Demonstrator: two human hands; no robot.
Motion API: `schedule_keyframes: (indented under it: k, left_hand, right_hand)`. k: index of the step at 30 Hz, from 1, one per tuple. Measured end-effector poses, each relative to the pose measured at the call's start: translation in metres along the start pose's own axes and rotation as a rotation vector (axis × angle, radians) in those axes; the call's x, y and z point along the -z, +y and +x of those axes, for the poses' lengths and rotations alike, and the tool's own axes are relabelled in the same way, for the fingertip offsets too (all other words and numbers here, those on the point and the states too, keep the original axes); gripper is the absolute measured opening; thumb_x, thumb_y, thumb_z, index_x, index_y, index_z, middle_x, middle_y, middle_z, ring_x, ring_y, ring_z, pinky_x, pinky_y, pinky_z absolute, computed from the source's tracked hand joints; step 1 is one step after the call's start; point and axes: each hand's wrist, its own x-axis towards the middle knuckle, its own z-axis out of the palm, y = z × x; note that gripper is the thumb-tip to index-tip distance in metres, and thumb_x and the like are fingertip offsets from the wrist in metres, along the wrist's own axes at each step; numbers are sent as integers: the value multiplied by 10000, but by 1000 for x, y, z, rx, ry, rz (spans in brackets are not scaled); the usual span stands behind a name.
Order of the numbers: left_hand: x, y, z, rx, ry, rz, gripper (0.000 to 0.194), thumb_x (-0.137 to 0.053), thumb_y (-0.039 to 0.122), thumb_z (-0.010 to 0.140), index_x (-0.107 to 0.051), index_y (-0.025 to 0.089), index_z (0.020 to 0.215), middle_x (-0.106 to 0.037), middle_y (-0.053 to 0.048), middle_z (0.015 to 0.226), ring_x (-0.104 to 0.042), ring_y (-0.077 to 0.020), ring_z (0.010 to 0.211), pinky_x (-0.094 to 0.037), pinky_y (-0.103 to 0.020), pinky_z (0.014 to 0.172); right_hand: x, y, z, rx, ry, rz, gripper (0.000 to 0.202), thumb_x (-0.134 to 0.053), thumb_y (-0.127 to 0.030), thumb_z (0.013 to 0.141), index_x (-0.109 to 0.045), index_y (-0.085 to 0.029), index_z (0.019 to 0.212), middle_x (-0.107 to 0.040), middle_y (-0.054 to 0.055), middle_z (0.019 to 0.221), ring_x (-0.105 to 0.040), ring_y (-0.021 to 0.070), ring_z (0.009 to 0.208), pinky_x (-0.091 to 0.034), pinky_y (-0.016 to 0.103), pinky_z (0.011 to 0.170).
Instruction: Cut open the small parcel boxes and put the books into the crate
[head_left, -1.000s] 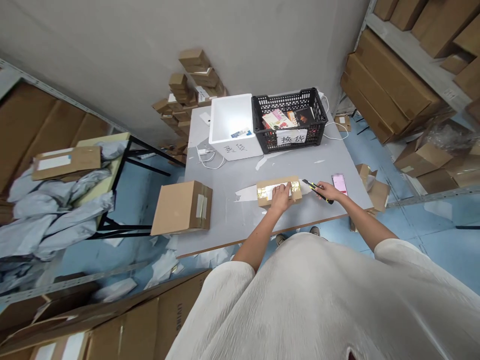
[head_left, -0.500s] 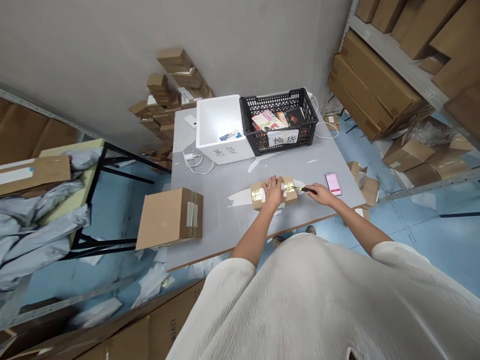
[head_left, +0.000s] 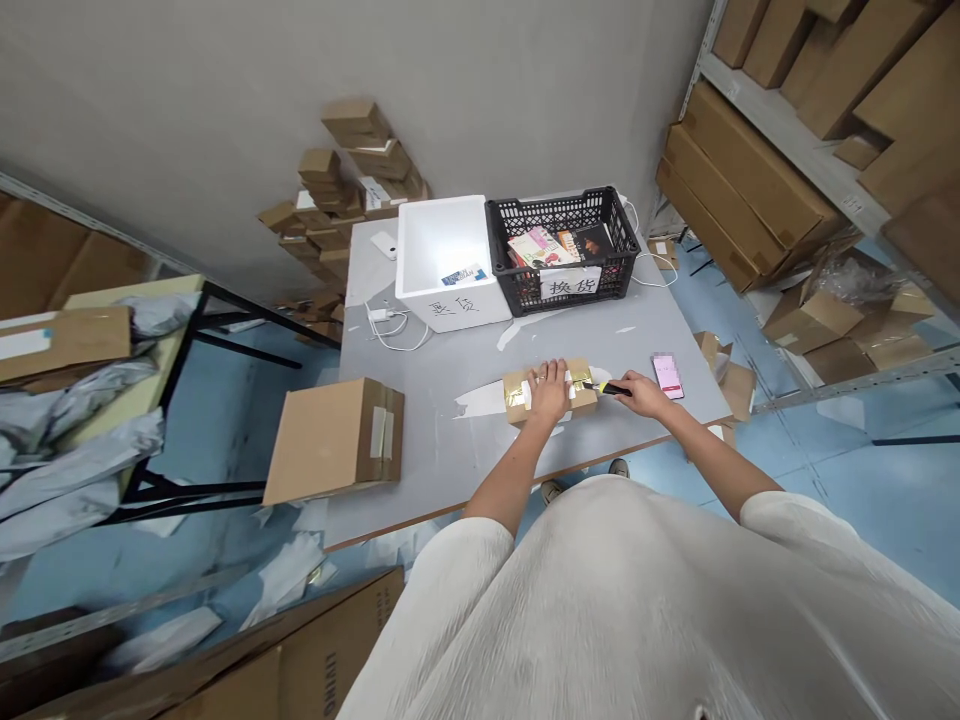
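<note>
A small cardboard box [head_left: 517, 411] with shiny tape at both ends lies near the table's front edge. My left hand [head_left: 550, 388] rests flat on top of it, fingers stretched forward. From the right, my right hand [head_left: 642, 392] grips a black and yellow utility knife [head_left: 616, 388], its fingers wrapped round the handle. The blade end reaches the taped right end of the box; whether it has cut into the tape I cannot tell. Just right of that hand a phone [head_left: 667, 376] with a lit pink screen lies on the table.
Along the back of the grey table [head_left: 442, 450] stand a white foam box [head_left: 454, 308] and a black crate [head_left: 559, 285] holding books. A larger carton [head_left: 322, 440] sits at the left edge. Shelving [head_left: 795, 110] with cartons rises at right; a bench [head_left: 169, 325] with parcels stands left.
My right hand and the knife have shifted slightly, showing more of the yellow on the knife. My left hand keeps its place on the box. The view has tilted a little.
</note>
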Motion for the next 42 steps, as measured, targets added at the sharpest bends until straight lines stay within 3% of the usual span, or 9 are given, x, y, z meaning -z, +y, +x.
schedule_keyframes:
  k: [6, 14, 19, 24, 27, 32, 37, 42]
  left_hand:
    - [-9, 0, -4, 13, 40, 21, 657, -338, 324, 1095, -350, 224, 1743, -442, -162, 1766, -328, -335, 1673, -155, -612, 1361]
    - [-9, -2, -6, 5, 41, 27, 655, -368, 328, 1079, -380, 237, 1728, -450, -155, 1763, -346, -331, 1665, -155, -617, 1364]
    - [-6, -4, -6, -7, 38, 34, 647, -371, 313, 1075, -407, 227, 1715, -465, -165, 1753, -363, -341, 1660, -162, -627, 1365]
    - [-7, -2, -9, -6, 40, 31, 635, -373, 309, 1074, -434, 218, 1699, -469, -169, 1750, -358, -346, 1664, -166, -634, 1367]
    - [-6, 1, -9, 16, 38, 42, 649, -393, 327, 1073, -409, 223, 1713, -450, -159, 1764, -336, -336, 1676, -155, -619, 1376]
    - [2, 1, -17, 28, -10, 25, 695, -474, 398, 1046, -403, 225, 1716, -412, -170, 1783, -280, -347, 1701, -130, -642, 1381]
    - [11, -13, -52, 88, 5, 12, 674, -521, 489, 1052, -452, 245, 1676, -423, -183, 1771, -276, -378, 1694, -173, -653, 1366]
    - [14, -24, -92, 142, 50, 27, 554, -488, 396, 1078, -508, 257, 1614, -503, -195, 1678, -454, -374, 1566, -384, -563, 1263]
  right_hand:
    - [-8, -1, 3, -20, 35, 60, 463, -626, -347, 1086, -699, -288, 1540, -704, 119, 1264, -719, 273, 1124, -539, 346, 1012]
    - [-24, 1, 10, -37, 69, 72, 478, -617, -348, 1082, -685, -295, 1552, -698, 112, 1255, -706, 273, 1139, -543, 356, 1018]
    - [-15, 13, 12, 2, 64, 7, 476, -608, -355, 1075, -696, -285, 1537, -690, 128, 1292, -686, 294, 1154, -528, 377, 1034]
    - [2, 40, 10, -111, 212, 22, 528, -555, -364, 1075, -642, -238, 1580, -687, 160, 1304, -659, 332, 1196, -539, 417, 1036]
    - [1, 46, 11, -139, 242, 80, 557, -585, -392, 1052, -623, -205, 1575, -681, 164, 1340, -648, 339, 1237, -527, 430, 1077]
    - [-15, 29, 20, -97, 217, 200, 475, -631, -394, 1026, -693, -225, 1465, -698, 139, 1323, -661, 316, 1223, -524, 422, 1102]
    - [-19, 0, 47, 22, 199, 239, 458, -623, -401, 1025, -713, -207, 1431, -700, 147, 1324, -657, 317, 1240, -519, 430, 1120]
    - [-14, -36, 92, 102, 143, 137, 467, -638, -409, 1005, -724, -206, 1417, -654, 171, 1484, -589, 353, 1391, -472, 477, 1175]
